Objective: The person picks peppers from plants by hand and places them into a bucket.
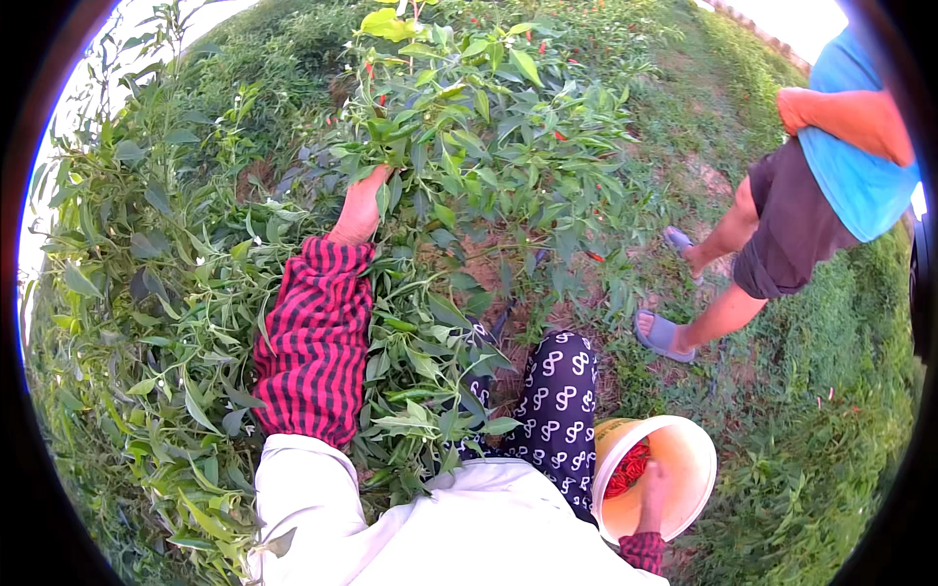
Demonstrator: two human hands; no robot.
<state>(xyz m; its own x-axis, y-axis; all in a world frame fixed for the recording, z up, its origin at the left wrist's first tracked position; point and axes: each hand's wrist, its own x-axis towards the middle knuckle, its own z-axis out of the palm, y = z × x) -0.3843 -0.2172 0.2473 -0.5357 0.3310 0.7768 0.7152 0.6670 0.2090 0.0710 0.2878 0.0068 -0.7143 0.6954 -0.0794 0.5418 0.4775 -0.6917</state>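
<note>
My left hand (364, 201) reaches up into a leafy chili pepper plant (454, 139); leaves cover its fingers, so what they touch is hidden. Green chilies and a few red chilies (560, 135) hang among the leaves. At the lower right, my right hand (654, 480) is inside a white plastic bucket (696, 469), over a heap of red chilies (629, 469). The fingers of that hand are blurred, and whether they hold anything does not show. The bucket leans beside my patterned trouser leg (553, 410), its mouth facing right.
Another person in a blue shirt (850, 168), dark shorts and sandals (667, 338) stands at the right on the path between rows. Dense chili plants (183, 293) crowd my left side. Low green growth (821, 439) lies right of the bucket. Dry soil shows ahead of my knees.
</note>
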